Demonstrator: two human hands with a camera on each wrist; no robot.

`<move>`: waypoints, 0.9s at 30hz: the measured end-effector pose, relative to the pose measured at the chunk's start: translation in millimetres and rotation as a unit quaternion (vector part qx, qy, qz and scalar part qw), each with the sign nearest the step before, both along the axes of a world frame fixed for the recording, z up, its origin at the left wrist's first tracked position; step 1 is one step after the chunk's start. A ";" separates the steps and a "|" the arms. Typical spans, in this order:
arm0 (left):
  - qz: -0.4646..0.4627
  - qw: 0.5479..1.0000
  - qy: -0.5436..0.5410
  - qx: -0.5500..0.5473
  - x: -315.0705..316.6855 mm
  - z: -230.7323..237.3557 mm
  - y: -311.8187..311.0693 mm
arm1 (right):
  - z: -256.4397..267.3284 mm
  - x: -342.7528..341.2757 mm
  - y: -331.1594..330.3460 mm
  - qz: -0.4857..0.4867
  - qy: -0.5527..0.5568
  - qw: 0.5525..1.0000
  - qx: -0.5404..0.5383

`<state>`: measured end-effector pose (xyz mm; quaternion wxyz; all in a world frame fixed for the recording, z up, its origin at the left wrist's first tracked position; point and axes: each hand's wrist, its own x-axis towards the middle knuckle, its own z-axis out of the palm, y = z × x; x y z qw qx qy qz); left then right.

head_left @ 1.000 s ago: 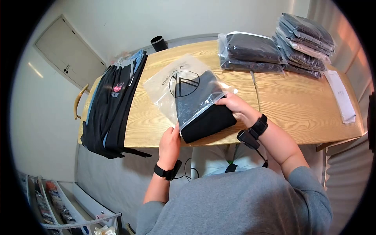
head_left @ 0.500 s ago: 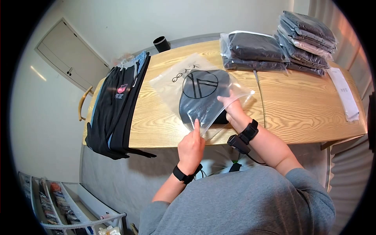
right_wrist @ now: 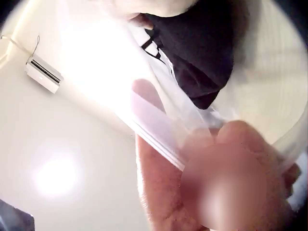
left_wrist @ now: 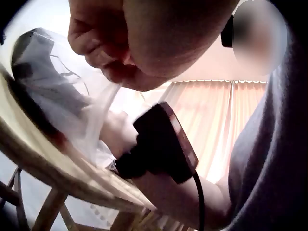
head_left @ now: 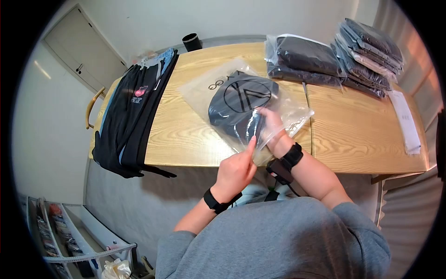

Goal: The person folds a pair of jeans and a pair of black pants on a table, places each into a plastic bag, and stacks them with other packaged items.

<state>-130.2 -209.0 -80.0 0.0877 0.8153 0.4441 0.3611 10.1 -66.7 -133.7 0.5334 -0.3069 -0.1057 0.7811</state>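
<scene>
A clear printed bag (head_left: 197, 95) lies over the table's middle, its opening toward the person. Inside it is a folded black garment (head_left: 223, 104), which looks dark grey through the plastic. The right hand (head_left: 273, 131) reaches in at the opening and grips the garment's near side, thumb uppermost. With curled fingers the left hand (head_left: 236, 173) pinches the bag's near edge, its index finger extended along the plastic. This hand (left_wrist: 139, 43) also shows in the left wrist view. Black cloth (right_wrist: 197, 48) fills the top of the right wrist view, beside the bag's zip edge (right_wrist: 154, 139).
Black and blue trousers (head_left: 134, 107) lie along the table's left end. Bagged dark garments (head_left: 306, 56) are stacked at the back right, with a taller stack (head_left: 369, 51) beside them. White paper (head_left: 405, 122) lies at the right end. A black bin (head_left: 191, 42) stands behind the table.
The garment has gone from partly outside the bag to inside it, with the right hand following into the opening. The left hand has moved right from the bag's left corner, its index finger now extended.
</scene>
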 end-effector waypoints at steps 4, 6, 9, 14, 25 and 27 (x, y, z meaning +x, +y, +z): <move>0.024 0.998 -0.018 -0.052 -13.7 13.5 1.7 | 14.7 -3.6 -3.8 0.185 0.079 0.979 -0.034; 0.013 0.997 -0.034 -0.061 -17.8 11.9 -0.6 | 4.9 -11.0 -1.5 0.200 0.037 0.978 -0.042; 0.001 0.995 -0.046 -0.085 -26.4 5.7 -9.7 | 62.3 -27.0 -29.0 0.165 -0.141 0.974 -0.057; -0.063 0.994 -0.027 -0.088 -36.7 11.8 -20.2 | 47.7 -57.5 -33.2 0.103 -0.105 0.969 0.197; -0.079 0.993 -0.054 -0.076 -49.6 9.5 -33.3 | 34.5 -79.3 25.0 0.208 -0.196 0.937 0.200; -0.070 0.992 -0.061 -0.083 -53.1 10.4 -34.5 | -1.1 -93.6 46.7 0.214 -0.121 0.959 0.140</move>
